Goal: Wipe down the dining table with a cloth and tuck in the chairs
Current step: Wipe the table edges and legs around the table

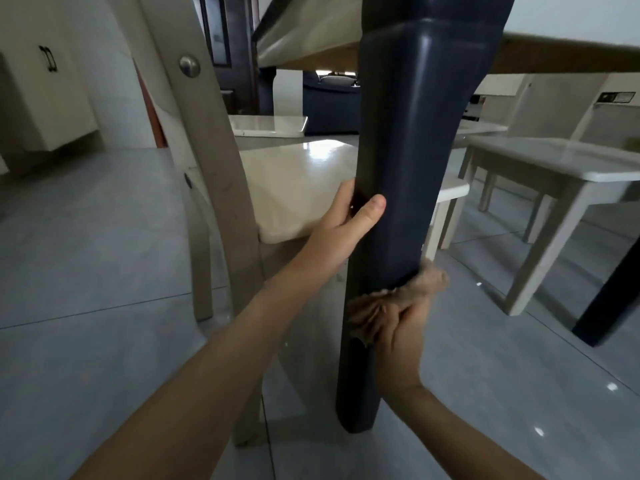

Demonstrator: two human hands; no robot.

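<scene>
1. Standing upright in the middle of the view, a thick, rounded, dark navy desk leg (408, 133) is shown from low down. Its foot is set on the floor, and the brown wooden edge of the desk top (554, 57) is seen above it.
2. The left grip (349, 216), a bare hand, is wrapped around the leg about halfway up. The thumb is laid across the near face, and the fingers are curled out of sight behind.
3. The right grip (401, 341), also a bare hand, is placed lower on the same leg. It is closed around a crumpled tan cloth (429, 280).
4. The cloth is pressed against the leg's right side, with bunched folds spilling out above the fingers.
5. A pale wooden chair with a cream seat (298, 188) is set just behind and to the left of the leg, its curved back post close to the camera.
6. A second pale chair (554, 161) is seen to the right of the leg, well apart from both hands.
7. A glossy grey tiled floor (104, 271) is spread beneath everything, and a cream cabinet with dark handles (45, 98) is visible at far left.
</scene>
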